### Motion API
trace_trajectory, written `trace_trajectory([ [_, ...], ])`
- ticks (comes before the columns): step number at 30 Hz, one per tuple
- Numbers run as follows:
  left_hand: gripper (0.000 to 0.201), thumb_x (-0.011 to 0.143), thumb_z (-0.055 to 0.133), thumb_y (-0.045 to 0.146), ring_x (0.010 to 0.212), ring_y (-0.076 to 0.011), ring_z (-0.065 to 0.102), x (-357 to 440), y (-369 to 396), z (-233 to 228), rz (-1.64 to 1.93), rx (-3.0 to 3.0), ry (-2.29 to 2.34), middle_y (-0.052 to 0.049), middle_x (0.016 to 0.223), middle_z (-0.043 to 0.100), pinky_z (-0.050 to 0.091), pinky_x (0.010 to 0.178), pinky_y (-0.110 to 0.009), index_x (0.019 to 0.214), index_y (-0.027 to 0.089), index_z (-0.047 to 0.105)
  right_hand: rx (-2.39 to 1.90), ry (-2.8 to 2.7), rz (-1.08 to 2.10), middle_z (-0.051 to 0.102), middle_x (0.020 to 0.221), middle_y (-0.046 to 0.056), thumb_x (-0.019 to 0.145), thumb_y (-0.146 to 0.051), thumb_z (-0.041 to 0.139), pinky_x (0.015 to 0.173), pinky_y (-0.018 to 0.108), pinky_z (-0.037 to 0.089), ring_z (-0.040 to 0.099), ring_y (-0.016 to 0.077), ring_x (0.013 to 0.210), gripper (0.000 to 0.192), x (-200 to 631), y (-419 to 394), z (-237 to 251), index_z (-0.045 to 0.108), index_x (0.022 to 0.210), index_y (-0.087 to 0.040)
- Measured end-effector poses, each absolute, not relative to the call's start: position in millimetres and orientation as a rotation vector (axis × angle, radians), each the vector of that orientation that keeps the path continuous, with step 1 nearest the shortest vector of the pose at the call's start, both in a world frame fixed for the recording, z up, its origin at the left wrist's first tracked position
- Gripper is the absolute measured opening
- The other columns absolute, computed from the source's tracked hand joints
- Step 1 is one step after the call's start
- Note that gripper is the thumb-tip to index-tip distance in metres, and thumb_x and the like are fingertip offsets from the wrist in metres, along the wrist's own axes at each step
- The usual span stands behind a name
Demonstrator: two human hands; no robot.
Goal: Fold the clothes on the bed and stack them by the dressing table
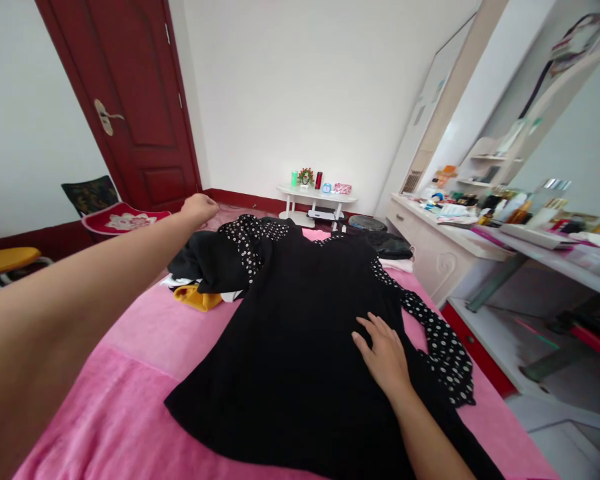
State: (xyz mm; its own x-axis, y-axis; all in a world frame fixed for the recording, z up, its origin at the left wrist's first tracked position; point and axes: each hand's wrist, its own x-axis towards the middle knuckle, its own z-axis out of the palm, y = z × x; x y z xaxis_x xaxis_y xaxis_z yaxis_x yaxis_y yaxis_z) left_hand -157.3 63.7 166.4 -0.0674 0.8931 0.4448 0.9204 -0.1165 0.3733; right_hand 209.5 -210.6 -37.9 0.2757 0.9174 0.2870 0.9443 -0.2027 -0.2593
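A black dress (pixel 310 320) with white-dotted black sleeves is spread out over the pink bed cover (pixel 145 393). My right hand (pixel 383 350) lies open on the right half of its body, fingers apart. On that side the dotted sleeve (pixel 440 340) extends outward, bent, down to the cover. The other dotted sleeve (pixel 245 243) lies bunched across a clothes pile. Stretched far forward, my left hand (pixel 200 208) is over the pile's far side, its fingers curled in; what they hold, if anything, is hidden.
The pile at left includes black garments (pixel 213 260) and a yellow cloth (pixel 197 298). Folded dark clothes (pixel 393 245) lie at the far right of the bed. Beyond stands a low white table (pixel 315 193). A cluttered dressing table (pixel 440 233) borders the right side; a red chair (pixel 123 219) stands left.
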Motion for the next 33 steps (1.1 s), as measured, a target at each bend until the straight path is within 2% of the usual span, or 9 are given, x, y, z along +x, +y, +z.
trace_trajectory([
  [3,0.020,0.077,0.056,0.013,0.091,-0.0191,0.058,-160,45,126,-0.973,-2.186,-1.941,-0.004,0.090,0.064,0.046,0.086,-0.032,0.094,0.015,0.067,-2.163,-1.694,-0.117,0.045,0.140,0.007,0.089,-0.044,0.041,0.108,0.047,0.026,0.035,0.0260,0.133,0.043,210,-210,-39,0.056,0.124,-0.024],
  [7,0.025,0.081,0.050,0.016,0.116,-0.0238,0.046,-125,-2,97,-1.078,-2.368,-1.311,-0.007,0.121,0.053,0.037,0.101,-0.040,0.103,0.020,0.063,-2.158,-1.705,-0.133,0.046,0.139,0.008,0.089,-0.044,0.041,0.107,0.047,0.027,0.035,0.0265,0.133,0.043,212,-210,-41,0.056,0.124,-0.024],
  [11,0.028,0.083,0.051,0.019,0.123,-0.0249,0.042,-78,-64,77,-0.830,-2.751,-0.844,-0.007,0.133,0.046,0.036,0.102,-0.042,0.109,0.023,0.060,-2.146,-1.720,-0.149,0.046,0.139,0.008,0.089,-0.044,0.041,0.107,0.047,0.028,0.036,0.0265,0.132,0.043,212,-210,-42,0.056,0.124,-0.024],
  [14,0.048,0.080,0.058,0.027,0.132,-0.0255,0.033,-48,-98,49,-0.684,-2.991,-0.693,-0.009,0.144,0.035,0.030,0.109,-0.040,0.127,0.021,0.049,-2.139,-1.722,-0.169,0.047,0.139,0.008,0.089,-0.044,0.041,0.107,0.047,0.029,0.037,0.0266,0.131,0.043,211,-210,-42,0.057,0.124,-0.023],
  [16,0.062,0.081,0.059,0.035,0.136,-0.0265,0.027,-32,-109,28,-0.669,-3.107,-0.778,-0.012,0.149,0.028,0.028,0.111,-0.039,0.137,0.018,0.038,-2.138,-1.722,-0.178,0.048,0.138,0.008,0.089,-0.044,0.041,0.107,0.047,0.030,0.038,0.0266,0.131,0.043,211,-211,-41,0.057,0.123,-0.023],
  [19,0.064,0.087,0.049,0.042,0.136,-0.0271,0.028,-15,-105,5,-0.736,-3.158,-1.110,-0.015,0.149,0.026,0.030,0.110,-0.039,0.142,0.013,0.031,-2.136,-1.723,-0.183,0.048,0.137,0.008,0.089,-0.043,0.041,0.107,0.047,0.030,0.039,0.0265,0.130,0.042,210,-212,-40,0.058,0.122,-0.023],
  [23,0.056,0.091,0.041,0.039,0.133,-0.0251,0.034,1,-78,-6,-0.780,-3.064,-1.429,-0.014,0.146,0.032,0.033,0.108,-0.036,0.140,0.011,0.034,-2.132,-1.721,-0.179,0.048,0.137,0.008,0.089,-0.043,0.041,0.107,0.048,0.030,0.039,0.0266,0.130,0.042,210,-213,-41,0.058,0.122,-0.023],
  [29,0.045,0.087,0.043,0.018,0.121,-0.0214,0.049,30,-21,-6,-0.671,-2.960,-1.602,-0.013,0.142,0.039,0.040,0.102,-0.028,0.132,0.014,0.045,-2.147,-1.717,-0.148,0.046,0.139,0.008,0.090,-0.043,0.040,0.108,0.047,0.029,0.037,0.0265,0.132,0.043,210,-211,-39,0.057,0.123,-0.022],
  [33,0.047,0.088,0.044,0.023,0.130,-0.0256,0.040,44,6,-20,-0.580,-2.886,-1.735,-0.017,0.143,0.038,0.034,0.106,-0.035,0.132,0.010,0.044,-2.177,-1.712,-0.117,0.045,0.140,0.007,0.090,-0.042,0.038,0.109,0.046,0.028,0.035,0.0257,0.133,0.043,209,-211,-35,0.056,0.125,-0.023],
])
